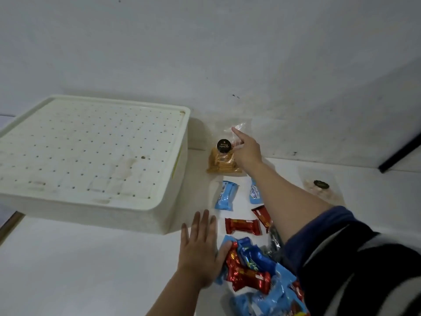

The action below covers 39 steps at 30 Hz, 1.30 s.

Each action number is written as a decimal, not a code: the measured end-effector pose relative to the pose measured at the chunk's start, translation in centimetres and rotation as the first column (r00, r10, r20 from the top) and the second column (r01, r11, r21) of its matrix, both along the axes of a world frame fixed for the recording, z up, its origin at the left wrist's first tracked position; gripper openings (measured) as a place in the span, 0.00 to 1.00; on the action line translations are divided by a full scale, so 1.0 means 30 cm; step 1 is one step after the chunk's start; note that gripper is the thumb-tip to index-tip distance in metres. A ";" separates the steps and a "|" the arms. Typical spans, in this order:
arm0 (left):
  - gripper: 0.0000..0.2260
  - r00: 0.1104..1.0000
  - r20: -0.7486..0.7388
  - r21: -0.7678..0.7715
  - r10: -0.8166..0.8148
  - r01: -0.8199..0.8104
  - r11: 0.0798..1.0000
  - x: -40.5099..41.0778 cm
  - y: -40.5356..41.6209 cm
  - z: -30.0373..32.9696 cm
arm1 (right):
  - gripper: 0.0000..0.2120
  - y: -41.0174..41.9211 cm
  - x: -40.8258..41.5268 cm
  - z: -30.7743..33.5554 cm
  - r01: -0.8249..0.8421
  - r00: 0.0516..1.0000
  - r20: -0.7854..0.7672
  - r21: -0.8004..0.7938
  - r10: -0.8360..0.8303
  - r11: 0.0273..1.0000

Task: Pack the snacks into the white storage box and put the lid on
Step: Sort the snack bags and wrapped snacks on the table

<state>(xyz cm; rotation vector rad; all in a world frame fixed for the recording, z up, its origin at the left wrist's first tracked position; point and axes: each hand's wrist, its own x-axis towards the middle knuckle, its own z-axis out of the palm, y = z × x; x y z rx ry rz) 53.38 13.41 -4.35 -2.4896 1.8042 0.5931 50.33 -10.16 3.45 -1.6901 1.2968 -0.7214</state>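
Note:
The white storage box (145, 221) stands at the left with its perforated lid (91, 151) on top. To its right, against the wall, stands a clear bag of brown sticks (222, 164) with a round black label. My right hand (247, 151) reaches to the bag's tied neck, its fingers curled on it and the index finger stretched up. Two light blue bars (224, 195) and two red bars (242, 226) lie in front of the bag. My left hand (200, 249) lies flat on the table, thumb against a pile of red and blue snacks (250, 267).
A second clear bag with a black label (321, 187) lies at the right near the wall. A dark wrapper (275, 241) sits under my right forearm. The white table's left edge (9, 224) runs beside the box. My dark sleeve covers the lower right.

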 end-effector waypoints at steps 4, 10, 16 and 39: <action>0.40 0.999 -0.035 0.002 -0.005 0.005 1.000 0.000 -0.002 -0.002 | 0.31 -0.030 0.047 -0.057 0.006 0.999 0.035 0.021 -0.007 1.000; 0.42 0.999 -0.030 0.018 0.013 -0.013 1.000 -0.005 -0.014 -0.011 | 0.28 -0.052 0.016 -0.023 -0.093 0.994 -0.052 0.032 0.095 0.995; 0.42 0.999 -0.035 0.050 0.013 -0.011 0.999 -0.005 -0.007 -0.004 | 0.25 0.046 -0.154 0.079 -0.162 0.964 -0.206 0.044 0.167 0.986; 0.58 0.932 -0.333 -0.077 0.143 -0.177 0.981 -0.516 -0.125 0.115 | 0.21 0.235 -0.852 0.024 0.110 0.990 -0.127 0.359 -0.068 0.927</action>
